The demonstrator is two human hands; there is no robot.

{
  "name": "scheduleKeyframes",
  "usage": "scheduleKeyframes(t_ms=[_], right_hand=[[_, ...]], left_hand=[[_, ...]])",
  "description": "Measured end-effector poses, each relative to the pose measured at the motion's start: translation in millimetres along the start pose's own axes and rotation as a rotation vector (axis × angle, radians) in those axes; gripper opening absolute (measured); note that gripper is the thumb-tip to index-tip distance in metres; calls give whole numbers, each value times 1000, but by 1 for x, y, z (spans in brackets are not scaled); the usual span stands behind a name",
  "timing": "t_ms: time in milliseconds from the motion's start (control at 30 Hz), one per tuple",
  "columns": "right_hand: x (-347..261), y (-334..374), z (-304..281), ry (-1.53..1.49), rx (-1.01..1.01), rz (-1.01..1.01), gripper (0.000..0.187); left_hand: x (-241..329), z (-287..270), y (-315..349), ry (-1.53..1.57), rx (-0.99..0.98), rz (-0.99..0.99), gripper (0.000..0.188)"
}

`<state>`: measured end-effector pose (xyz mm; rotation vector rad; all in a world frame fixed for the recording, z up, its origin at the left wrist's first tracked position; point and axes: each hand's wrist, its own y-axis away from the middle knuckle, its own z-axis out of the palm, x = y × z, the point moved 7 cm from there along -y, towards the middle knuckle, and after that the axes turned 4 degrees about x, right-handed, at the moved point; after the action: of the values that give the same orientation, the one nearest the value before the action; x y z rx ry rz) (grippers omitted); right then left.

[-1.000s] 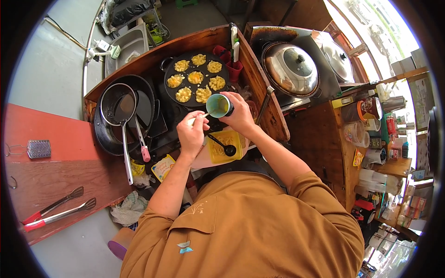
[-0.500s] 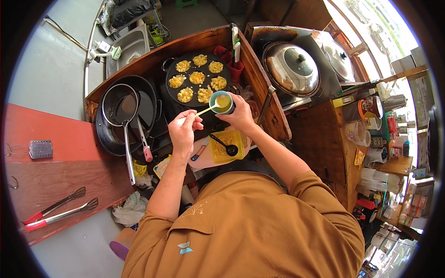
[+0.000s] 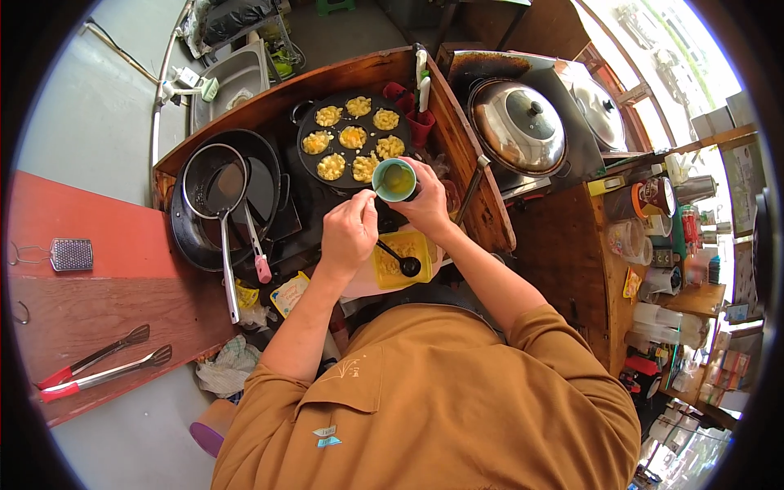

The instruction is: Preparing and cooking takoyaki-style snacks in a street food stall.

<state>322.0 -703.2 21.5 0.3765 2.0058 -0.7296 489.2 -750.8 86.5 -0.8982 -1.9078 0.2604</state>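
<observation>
My right hand [image 3: 426, 206] is wrapped round a light-blue cup [image 3: 398, 196] of yellow liquid that looks like beaten egg. At the cup's left rim, the fingers of my left hand [image 3: 349, 233] are pinched on a spoon. Only a bit of its pale handle shows; its bowl is hidden. Just beyond the cup is a black moulded pan [image 3: 371, 129], its round hollows filled with yellow macaroni-like pieces. A yellow tray [image 3: 394, 282] near my body holds similar pieces and a black ladle [image 3: 408, 265].
Left of the pan, a wide black wok [image 3: 186, 245] holds dark oil, with a long-handled strainer [image 3: 224, 214] across it. A lidded pot [image 3: 518, 126] stands on the right stove, past a wooden partition [image 3: 482, 200]. Tongs [image 3: 106, 376] and a grater [image 3: 72, 254] lie on the left board.
My left hand has turned and come closer to the cup, carrying the spoon down into it. The cup is tilted so that more of the liquid shows.
</observation>
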Motion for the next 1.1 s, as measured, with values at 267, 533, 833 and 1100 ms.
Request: scheduleKeyframes(t_ms=[267,533,833,1100], right_hand=[[-14,-1,-3,64,-27,-33,70],[6,0,-6,107,-35,69,73],[15,-1,-3,143,-52,134,73],[22,3,3,81,-131,265,76]], left_hand=[[-36,25,23,280,49,-416,15],[-68,30,43,852,141,-876,17],[-70,24,39,888,189,-866,17],[-79,-1,21,758,263,-805,18]])
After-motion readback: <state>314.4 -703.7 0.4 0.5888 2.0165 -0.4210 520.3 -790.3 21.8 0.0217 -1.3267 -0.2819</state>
